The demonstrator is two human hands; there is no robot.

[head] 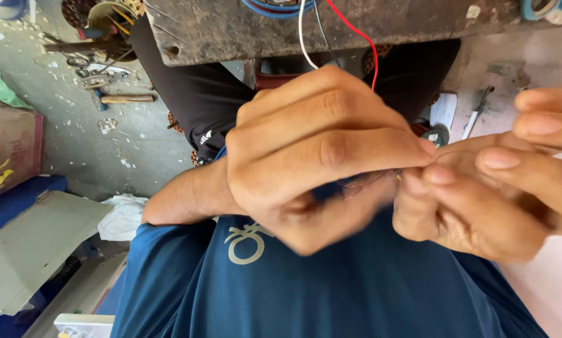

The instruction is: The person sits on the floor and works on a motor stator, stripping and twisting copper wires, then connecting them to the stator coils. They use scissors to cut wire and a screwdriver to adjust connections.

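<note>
A thin wire [381,177] is pinched between both hands, close to the camera over the blue shirt [306,288]. The left hand [312,156] and right hand [493,188] have fingertips closed on it, hiding most of it. White wire [302,37] and red wire [356,31] hang from the worn bench [243,28] beyond. A brown carton [5,147] with yellow tape sits far left on the floor, a hammer [121,99] near it.

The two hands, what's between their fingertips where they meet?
In the head view, a thin dark wire strand runs between the left hand and right hand, pinched by both.

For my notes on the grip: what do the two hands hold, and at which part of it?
Left hand and right hand meet fingertip to fingertip, pinching something thin, perhaps fine wire; it is too blurred to name it or the part held.
</note>
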